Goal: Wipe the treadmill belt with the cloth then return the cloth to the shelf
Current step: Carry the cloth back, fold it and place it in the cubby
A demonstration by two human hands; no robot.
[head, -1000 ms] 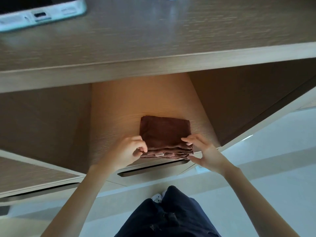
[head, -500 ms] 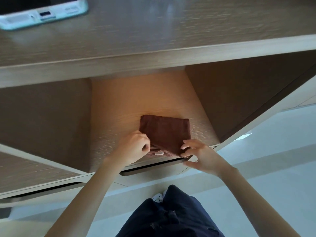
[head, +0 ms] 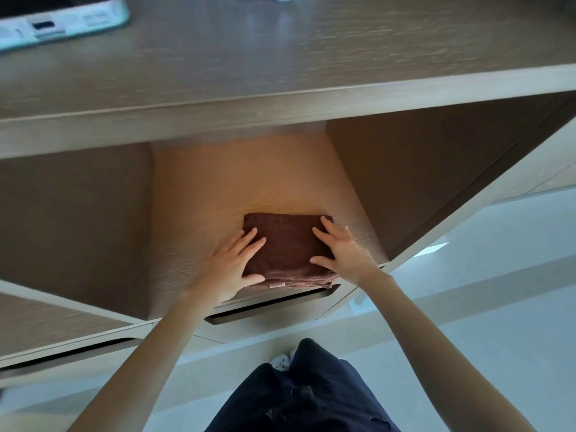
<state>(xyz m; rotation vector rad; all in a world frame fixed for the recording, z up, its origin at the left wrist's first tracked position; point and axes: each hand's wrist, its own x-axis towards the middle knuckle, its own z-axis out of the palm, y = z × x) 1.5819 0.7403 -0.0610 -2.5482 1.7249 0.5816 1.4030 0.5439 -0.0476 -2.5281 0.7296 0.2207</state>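
Observation:
A folded dark brown cloth (head: 288,244) lies on the wooden shelf (head: 212,194), near the front edge of an open compartment. My left hand (head: 232,265) rests flat on the cloth's left side with its fingers straight and spread. My right hand (head: 344,252) lies flat on the cloth's right side, fingers straight too. Neither hand curls round the cloth. No treadmill is in view.
The cabinet top (head: 311,51) overhangs the compartment, with a white-cased device (head: 56,23) at its far left. Dark side panels (head: 436,182) wall the compartment in. A drawer slot (head: 271,305) runs below the shelf edge. Pale floor (head: 498,307) lies to the right.
Both hands let go of the cloth's front edge, which they pinched before, and now lie flat on top of it. The cloth has settled flat on the shelf.

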